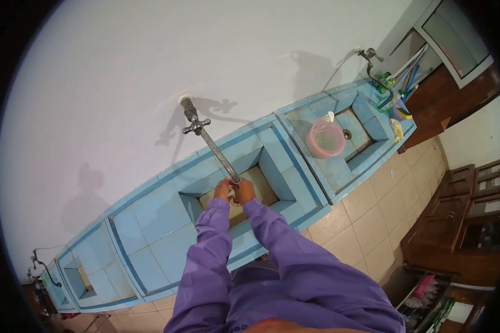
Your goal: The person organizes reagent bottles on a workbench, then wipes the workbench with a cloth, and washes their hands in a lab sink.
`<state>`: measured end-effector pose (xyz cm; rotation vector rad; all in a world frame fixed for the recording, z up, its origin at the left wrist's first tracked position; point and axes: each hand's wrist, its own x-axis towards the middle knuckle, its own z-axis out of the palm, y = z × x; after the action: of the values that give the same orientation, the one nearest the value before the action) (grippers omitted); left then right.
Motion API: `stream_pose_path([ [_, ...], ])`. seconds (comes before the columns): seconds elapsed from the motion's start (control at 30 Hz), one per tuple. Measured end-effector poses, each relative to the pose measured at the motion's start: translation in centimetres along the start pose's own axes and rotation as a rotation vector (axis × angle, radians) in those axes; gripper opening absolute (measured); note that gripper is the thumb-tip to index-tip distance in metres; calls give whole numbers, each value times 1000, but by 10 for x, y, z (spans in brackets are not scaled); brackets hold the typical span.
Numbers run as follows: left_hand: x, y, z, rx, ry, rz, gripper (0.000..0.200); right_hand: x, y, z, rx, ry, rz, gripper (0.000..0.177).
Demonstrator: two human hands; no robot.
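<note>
Both my hands are together under the end of a long metal tap spout [221,155], over a blue-tiled sink [274,173]. My left hand [224,189] is closed, its fingers curled inward. Close beside it, my right hand [244,192] is also curled, just below the spout's mouth. A small whitish patch shows between the hands; what it is, I cannot make out. The tap's cross-shaped handle [196,127] sits above, near the wall.
A pink bucket [324,139] stands by the second sink [370,151] to the right. Green bottles [382,83] and a yellow cloth [396,130] lie at its far end. Wooden cabinets [447,208] stand at right on the tiled floor [366,222]. Another tap [49,272] is far left.
</note>
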<state>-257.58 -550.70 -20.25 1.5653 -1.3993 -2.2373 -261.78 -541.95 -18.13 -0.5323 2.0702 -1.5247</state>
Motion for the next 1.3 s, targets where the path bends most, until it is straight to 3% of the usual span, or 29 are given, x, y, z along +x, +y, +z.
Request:
stream_pose_path([
  [0.1, -22, 1, -6, -143, 58, -48, 23, 12, 12, 8, 643, 185, 168, 30],
  [0.3, -11, -14, -6, -456, -187, -133, 19, 19, 27, 11, 582, 144, 401, 20],
  [0.4, -15, -17, 7, -657, -187, -117, 18, 32, 42, 24, 1060, 407, 584, 20],
  [0.5, -6, -23, 10, -652, -147, -151, 20, 19, 15, 17, 592, 485, 330, 23],
  [0.57, -2, -25, 10, -529, -160, -168, 19, 15, 14, 10, 387, 415, 343, 15],
  [0.7, -31, -2, 9, 11, -83, 32, 18, 11, 12, -23, -373, 138, 129, 4],
  [0.8, -25, -2, 0, 186, -117, 156, 27, 9, 0, -43, -585, 119, -172, 21],
  [0.87, -21, -5, -2, 336, -57, 331, 32, 8, -33, -52, -692, 174, -216, 29],
  [0.97, -18, -4, -11, 902, 44, 555, 49, 14, -101, -63, -681, 249, -425, 38],
  [1.07, -38, 11, -25, 854, -56, 494, 64, 23, -170, -57, -595, 287, -545, 44],
  [1.3, -67, 11, -55, 901, 34, 436, 61, 39, -244, -33, -940, 299, -606, 47],
])
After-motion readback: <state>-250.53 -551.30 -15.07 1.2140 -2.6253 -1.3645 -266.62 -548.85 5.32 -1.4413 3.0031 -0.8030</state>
